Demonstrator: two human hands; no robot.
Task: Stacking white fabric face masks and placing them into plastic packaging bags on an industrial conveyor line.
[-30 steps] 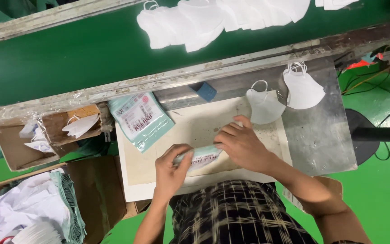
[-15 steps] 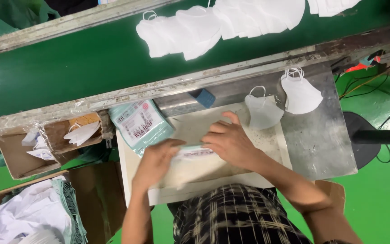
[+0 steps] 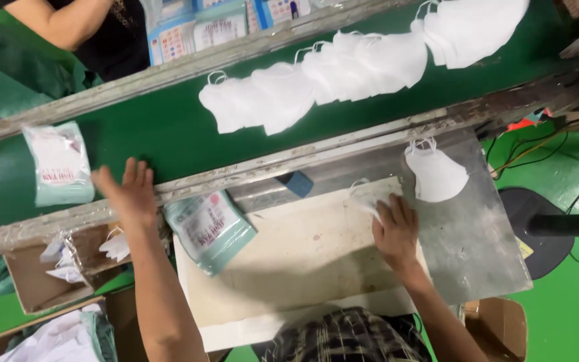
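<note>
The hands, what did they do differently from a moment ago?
The left hand let go of the packed pouch, now lying on the green belt, and hovers open beside it. The right hand moved right and now presses on a loose white mask. The stack of empty pouches and the other mask stayed put.

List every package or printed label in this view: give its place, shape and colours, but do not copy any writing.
Sealed mask pouch: flat on the green conveyor belt, left of the left hand; rectangular, pale teal with red print.
Stack of empty pouches: at the work board's left corner; tilted, teal and pink.
Upright printed packs: behind the belt's far rail; blue and white.
No screens visible.
</note>
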